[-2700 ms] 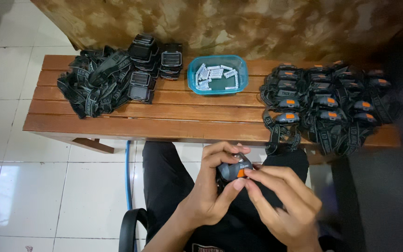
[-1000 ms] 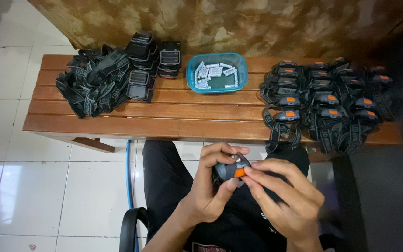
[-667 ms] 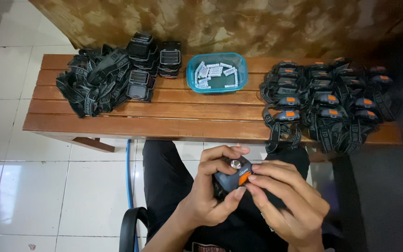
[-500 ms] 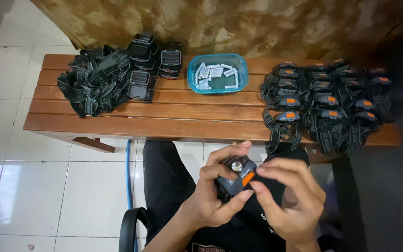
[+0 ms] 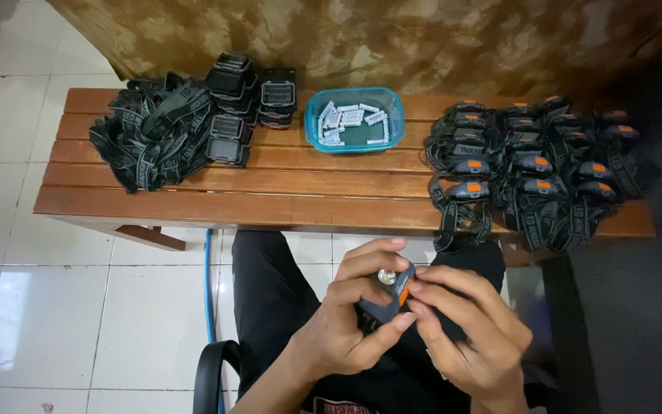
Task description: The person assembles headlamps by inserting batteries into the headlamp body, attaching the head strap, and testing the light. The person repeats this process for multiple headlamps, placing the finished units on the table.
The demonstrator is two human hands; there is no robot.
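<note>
Both my hands hold one small dark grey headlamp (image 5: 389, 294) with an orange button over my lap. My left hand (image 5: 349, 322) cups its body from below and the side. My right hand (image 5: 469, 333) pinches its right end with the fingertips. The lamp's round lens faces up. Its strap is hidden behind my fingers.
A wooden slatted bench (image 5: 285, 184) stands in front of me. On it lie a heap of black straps and lamp bodies (image 5: 170, 126) at the left, a blue tub of small white batteries (image 5: 354, 120) in the middle, and several finished headlamps with orange buttons (image 5: 534, 172) at the right. White tiled floor lies at the left.
The headlamp has been turned in my hands, so its lens now faces up. Both hands stayed over my lap, with the fingers shifting their hold.
</note>
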